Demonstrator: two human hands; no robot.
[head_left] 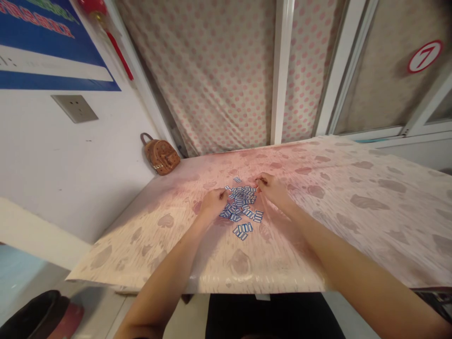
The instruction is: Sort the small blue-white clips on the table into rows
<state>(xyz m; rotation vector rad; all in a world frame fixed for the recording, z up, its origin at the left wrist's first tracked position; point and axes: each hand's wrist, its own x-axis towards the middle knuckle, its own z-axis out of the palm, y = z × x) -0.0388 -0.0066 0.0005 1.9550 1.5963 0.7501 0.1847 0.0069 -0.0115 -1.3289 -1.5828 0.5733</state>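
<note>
A loose pile of small flat blue-and-white striped pieces (240,197), like little cut labels or cards, lies on the tablecloth between my hands. My left hand (213,200) rests at the pile's left edge with its fingers curled closed; a small piece shows right by its fingertips. At the upper right of the pile, my right hand (270,186) is closed in a pinch. Whatever either hand holds is too small or hidden to make out. One separate striped piece (238,180) lies beyond the pile, and a small cluster (243,230) lies nearer to me.
A patterned tablecloth (353,202) covers the table. A small brown backpack-shaped bag (162,156) leans by the wall at the back left. Behind the table hangs a dotted curtain (226,84). Below left on the floor stands a dark and red object (42,314).
</note>
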